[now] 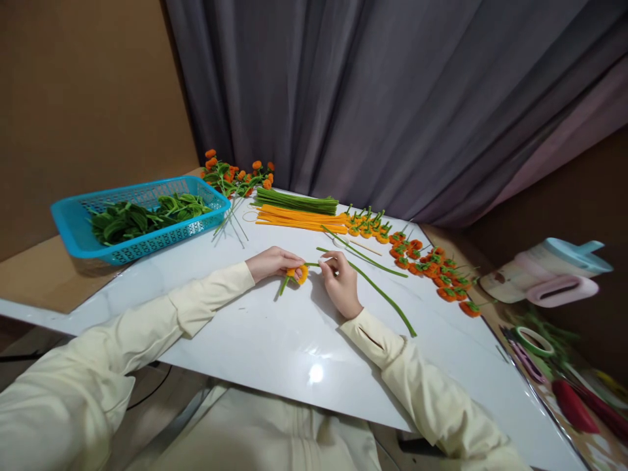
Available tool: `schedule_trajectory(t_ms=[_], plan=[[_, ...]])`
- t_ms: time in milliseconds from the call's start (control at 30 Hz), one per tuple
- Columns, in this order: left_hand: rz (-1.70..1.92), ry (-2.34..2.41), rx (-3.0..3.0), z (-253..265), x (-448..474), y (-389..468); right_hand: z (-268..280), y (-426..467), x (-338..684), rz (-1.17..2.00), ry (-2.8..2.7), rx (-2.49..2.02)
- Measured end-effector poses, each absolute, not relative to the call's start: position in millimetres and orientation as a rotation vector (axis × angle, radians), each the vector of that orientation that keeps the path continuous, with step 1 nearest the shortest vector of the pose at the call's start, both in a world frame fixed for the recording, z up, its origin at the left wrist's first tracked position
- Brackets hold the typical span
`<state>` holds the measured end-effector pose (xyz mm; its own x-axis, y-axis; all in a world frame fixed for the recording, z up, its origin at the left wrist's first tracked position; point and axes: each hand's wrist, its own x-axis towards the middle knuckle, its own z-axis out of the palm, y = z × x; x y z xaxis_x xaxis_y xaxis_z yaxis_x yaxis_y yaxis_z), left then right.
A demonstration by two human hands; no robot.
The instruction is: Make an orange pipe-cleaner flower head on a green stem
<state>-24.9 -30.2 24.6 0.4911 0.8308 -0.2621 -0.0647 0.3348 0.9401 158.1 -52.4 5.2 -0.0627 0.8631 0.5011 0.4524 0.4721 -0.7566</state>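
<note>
My left hand [277,263] pinches a small yellow-orange pipe-cleaner flower [303,275], with a short green stub [283,286] pointing down from it. Just to the right, my right hand [339,282] has thumb and forefinger closed on a green pipe cleaner [312,264] that reaches toward the flower. Under and beyond the right hand lie loose green pipe cleaners [387,299], one curving toward the right. A small white ring-shaped roll [340,241] sits behind the right hand, close to a thin wooden stick [366,248].
Bundles of green [297,201] and orange pipe cleaners [299,218] lie at the back. Rows of yellow flower heads [367,226] and orange flower heads [432,267] run rightward. A blue basket [142,252] with green leaves stands left, stemmed flowers [230,175] behind it. A tumbler [544,271] stands right.
</note>
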Motion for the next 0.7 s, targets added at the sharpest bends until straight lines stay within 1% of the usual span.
schedule_trajectory(t_ms=[133,267,333,433,500,567,700], plan=[[0.724,0.884,1.102,23.3,-25.7,-29.2,4.5,-50.4,158.8,0.549,-1.621,-1.156],[0.737,0.9,1.107,22.9,-25.0,-30.2,3.2,-49.5,160.7,0.516,-1.684,-1.178],[0.739,0.918,1.112,22.7,-24.7,-30.2,3.3,-49.9,161.4,0.419,-1.803,-1.175],[0.747,0.944,1.155,22.0,-24.0,-30.0,3.8,-51.7,160.3,0.193,-2.043,-1.1],[0.749,0.966,1.24,21.7,-22.8,-30.6,3.5,-53.3,158.2,0.141,-2.16,-1.045],[0.742,0.986,1.32,22.1,-21.2,-32.0,2.6,-54.6,155.8,0.255,-2.193,-1.016],[0.724,0.996,1.365,23.8,-19.4,-34.2,2.1,-55.8,153.1,0.663,-2.052,-0.963]])
